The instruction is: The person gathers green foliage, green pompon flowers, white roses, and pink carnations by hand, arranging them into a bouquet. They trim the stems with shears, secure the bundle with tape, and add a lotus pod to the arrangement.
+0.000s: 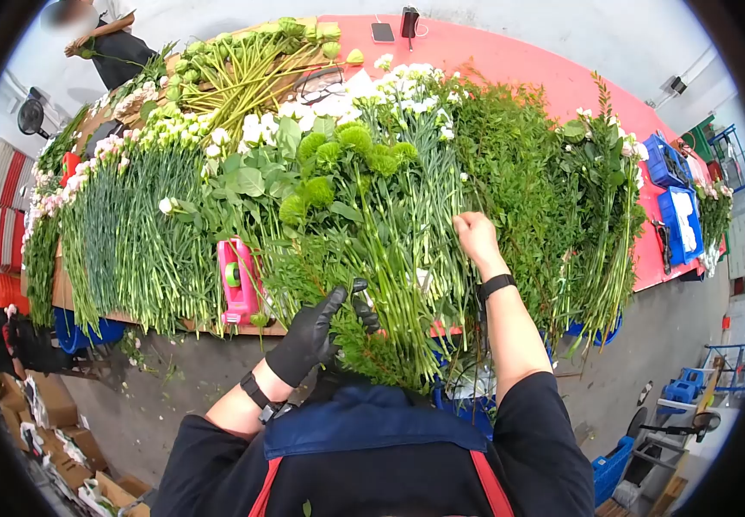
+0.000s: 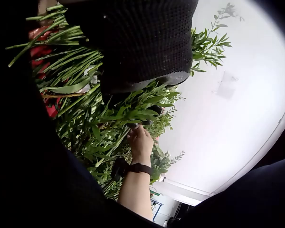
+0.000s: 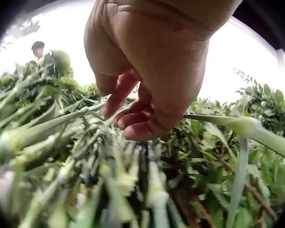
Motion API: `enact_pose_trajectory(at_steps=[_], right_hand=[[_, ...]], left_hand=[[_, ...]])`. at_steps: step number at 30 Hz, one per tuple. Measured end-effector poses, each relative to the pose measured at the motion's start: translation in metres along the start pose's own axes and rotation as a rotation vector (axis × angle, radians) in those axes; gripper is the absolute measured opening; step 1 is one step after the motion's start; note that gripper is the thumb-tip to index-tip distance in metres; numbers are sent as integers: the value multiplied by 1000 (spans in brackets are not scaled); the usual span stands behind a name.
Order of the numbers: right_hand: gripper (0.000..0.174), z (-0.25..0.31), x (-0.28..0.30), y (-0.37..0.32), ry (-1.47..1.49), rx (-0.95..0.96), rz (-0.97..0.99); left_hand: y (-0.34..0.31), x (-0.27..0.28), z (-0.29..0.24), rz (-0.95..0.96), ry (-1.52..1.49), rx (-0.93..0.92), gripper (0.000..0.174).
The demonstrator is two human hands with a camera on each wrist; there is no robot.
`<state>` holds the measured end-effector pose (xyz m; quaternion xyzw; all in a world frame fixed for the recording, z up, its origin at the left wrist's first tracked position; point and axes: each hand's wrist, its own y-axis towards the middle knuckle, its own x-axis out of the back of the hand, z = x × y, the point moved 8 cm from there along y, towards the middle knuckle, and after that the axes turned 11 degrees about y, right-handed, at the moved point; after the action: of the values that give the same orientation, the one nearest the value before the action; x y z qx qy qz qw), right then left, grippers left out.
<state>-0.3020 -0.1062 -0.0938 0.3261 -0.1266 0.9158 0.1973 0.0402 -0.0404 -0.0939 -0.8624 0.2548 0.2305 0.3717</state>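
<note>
My left hand (image 1: pixel 310 334), in a black glove (image 2: pixel 147 42), curls its fingers and thumb round a bunch of leafy green stems (image 1: pixel 364 349) at the table's near edge. Leaves spread out beyond the glove in the left wrist view. Green pompom blooms (image 1: pixel 328 159) lie further up, above the stems. My bare right hand (image 1: pixel 478 243) is over the long pale stems to the right of the bunch. Close up, the right hand's curled fingers (image 3: pixel 140 123) pinch a jointed green stem (image 3: pixel 249 127) that runs across the picture.
White carnations (image 1: pixel 415 90) and leafy greenery (image 1: pixel 510 138) cover the pink table (image 1: pixel 596 77). A pink tape dispenser (image 1: pixel 239 284) stands left of the hands. Blue baskets (image 1: pixel 681 222) sit at the right end. Another person (image 1: pixel 110 47) stands at the back left.
</note>
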Motion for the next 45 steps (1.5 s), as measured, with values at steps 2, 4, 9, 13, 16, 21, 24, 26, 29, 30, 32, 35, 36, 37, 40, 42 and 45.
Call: enact_pose_trajectory(at_steps=[2, 4, 9, 13, 16, 21, 24, 26, 29, 30, 32, 35, 36, 37, 40, 42, 45], right_hand=[[29, -27, 6, 9, -9, -44, -72], [30, -29, 2, 9, -108, -96, 0], [35, -37, -12, 19, -108, -225, 140], [32, -55, -10, 26, -90, -232, 69], [24, -63, -25, 17, 101, -336, 150], [30, -31, 11, -6, 117, -125, 42], [30, -6, 59, -49, 271, -72, -43], [32, 3, 82, -90, 341, -135, -49], [19, 3, 97, -155, 399, -142, -104], [18, 14, 100, -179, 380, -211, -85], [16, 15, 103, -218, 350, -163, -135], [10, 15, 96, -275, 606, -226, -143], [9, 15, 93, -291, 627, -218, -136], [9, 15, 90, -305, 649, -211, -127], [3, 18, 73, -339, 664, -206, -91], [8, -2, 57, -358, 618, -219, -106], [12, 2, 32, -364, 393, 11, -30]], left_hand=[[16, 44, 29, -72, 195, -62, 43], [10, 31, 20, -80, 284, -90, 44], [-12, -30, -4, 79, -141, 36, 46], [-12, -36, -2, 101, -134, 24, 46], [-12, -39, 1, 101, -107, 14, 46], [-19, -46, -7, 79, 8, -12, 47], [-19, -42, -8, 96, -5, -27, 48], [-17, -38, -8, 120, -41, -25, 48], [-15, -34, -8, 117, -60, -18, 48], [-16, -38, -10, 121, -81, -9, 48], [-2, -29, 1, 178, -102, -16, 44], [3, -37, 1, 207, -114, 9, 43], [5, -41, 1, 208, -111, 33, 44], [5, -43, 1, 209, -107, 56, 44], [7, -58, 4, 319, -85, 51, 55], [-7, -84, -9, 422, -53, 38, 61], [-18, -80, -14, 377, 189, 44, 60]])
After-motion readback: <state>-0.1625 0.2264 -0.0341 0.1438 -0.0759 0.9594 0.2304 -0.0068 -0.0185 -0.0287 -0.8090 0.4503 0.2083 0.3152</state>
